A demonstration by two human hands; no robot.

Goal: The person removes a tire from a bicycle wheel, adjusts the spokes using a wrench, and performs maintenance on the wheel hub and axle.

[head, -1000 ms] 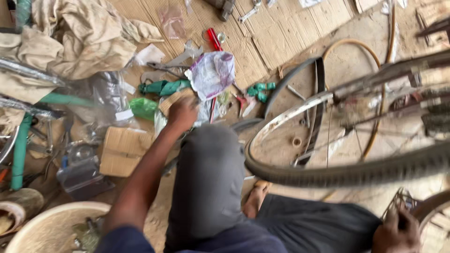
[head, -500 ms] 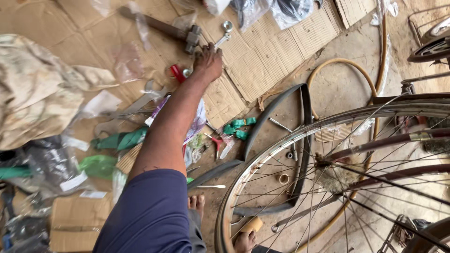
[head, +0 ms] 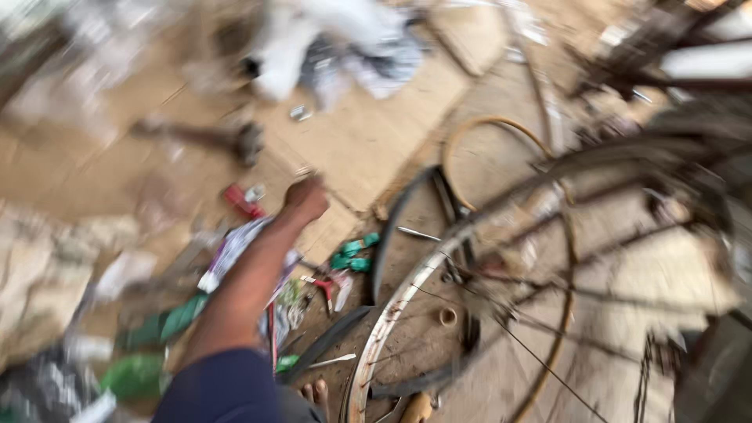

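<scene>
The picture is badly blurred by motion. My left arm stretches forward from the bottom left, and my left hand (head: 304,200) hovers over the edge of a cardboard sheet (head: 368,149). Its fingers look curled, but blur hides whether it holds anything. A red-handled tool (head: 239,200) lies just left of the hand. A long rusty metal tool (head: 235,141) lies farther out. My right hand is out of the picture. A bicycle wheel rim (head: 392,321) with spokes fills the right side, close to my arm.
A black tyre (head: 395,227) and a tan hoop (head: 486,129) lie on the ground beyond the rim. Green packets (head: 352,254), red-handled pliers (head: 325,286) and plastic wrappers (head: 235,251) litter the floor by my arm. White bags (head: 313,39) sit at the top. My bare toes (head: 313,392) show below.
The view has swung and blurred. My left hand has drawn back from the metal tools toward me, now beside the red-handled tool. The wheel has shifted right in the picture.
</scene>
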